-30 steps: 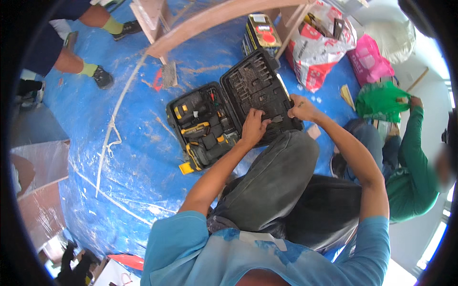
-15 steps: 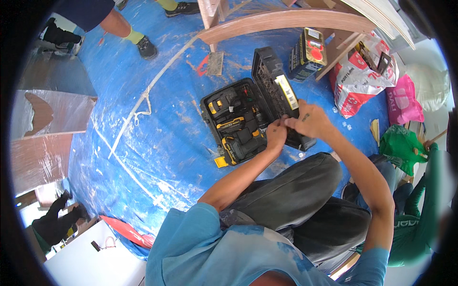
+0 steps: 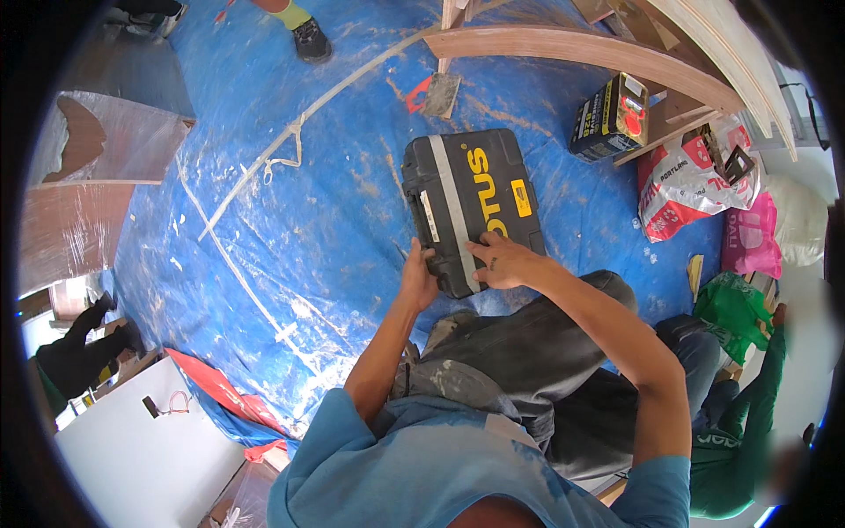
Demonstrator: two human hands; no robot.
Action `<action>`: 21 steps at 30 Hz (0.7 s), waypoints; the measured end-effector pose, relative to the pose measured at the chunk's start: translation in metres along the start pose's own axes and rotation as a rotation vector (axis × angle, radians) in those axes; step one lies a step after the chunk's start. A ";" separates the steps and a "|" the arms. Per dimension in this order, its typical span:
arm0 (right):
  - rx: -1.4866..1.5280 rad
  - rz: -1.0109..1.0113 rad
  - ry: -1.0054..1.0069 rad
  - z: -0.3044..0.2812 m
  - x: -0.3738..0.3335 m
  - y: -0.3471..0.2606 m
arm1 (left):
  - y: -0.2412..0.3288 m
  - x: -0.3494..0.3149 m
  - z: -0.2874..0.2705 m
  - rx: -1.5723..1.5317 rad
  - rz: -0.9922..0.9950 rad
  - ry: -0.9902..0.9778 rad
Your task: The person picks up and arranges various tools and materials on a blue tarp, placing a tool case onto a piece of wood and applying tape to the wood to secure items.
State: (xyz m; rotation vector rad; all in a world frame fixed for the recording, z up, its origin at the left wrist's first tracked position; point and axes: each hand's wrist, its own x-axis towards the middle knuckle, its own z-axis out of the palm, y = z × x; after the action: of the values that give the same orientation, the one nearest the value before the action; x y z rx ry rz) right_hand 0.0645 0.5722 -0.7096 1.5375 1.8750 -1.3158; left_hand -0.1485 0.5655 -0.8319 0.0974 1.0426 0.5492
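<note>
A black hard plastic tool case point(image 3: 515, 163) lies closed on the blue sheet in front of my knees. Its lid has a pale grey stripe, yellow lettering and a yellow label. At the near left corner my left hand point(image 3: 419, 280) grips the case's latch side, its thumb against the edge. My right hand point(image 3: 506, 262) rests on the near part of the lid, fingers stretched out over the stripe. The drill and battery tools inside are hidden by the lid.
A dust-streaked blue sheet point(image 3: 352, 202) covers the floor. A curved wooden frame point(image 3: 581, 51), a dark rectangular can point(image 3: 607, 119) and a red-white sack point(image 3: 695, 189) stand far right. Another person in green point(image 3: 748, 431) crouches at my right; another's shoe point(image 3: 312, 40) is at the far left.
The lid has swung down, and the case is now shut and turned. My left hand moved to its left side, my right hand onto the lid. The view has shifted slightly.
</note>
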 end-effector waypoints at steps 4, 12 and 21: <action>-0.048 -0.036 -0.090 0.012 0.031 -0.004 | -0.016 -0.004 -0.090 0.869 0.339 0.430; -0.286 -0.052 -0.084 0.028 0.041 -0.002 | 0.017 0.055 -0.009 1.125 0.673 0.508; -0.258 0.003 -0.039 0.023 0.061 -0.004 | 0.008 0.081 0.014 1.101 0.700 0.599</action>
State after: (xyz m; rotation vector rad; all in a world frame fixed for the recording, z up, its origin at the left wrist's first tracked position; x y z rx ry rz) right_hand 0.0344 0.5873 -0.7659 1.3722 1.9306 -1.0470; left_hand -0.1090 0.6131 -0.8863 1.3764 1.8196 0.5756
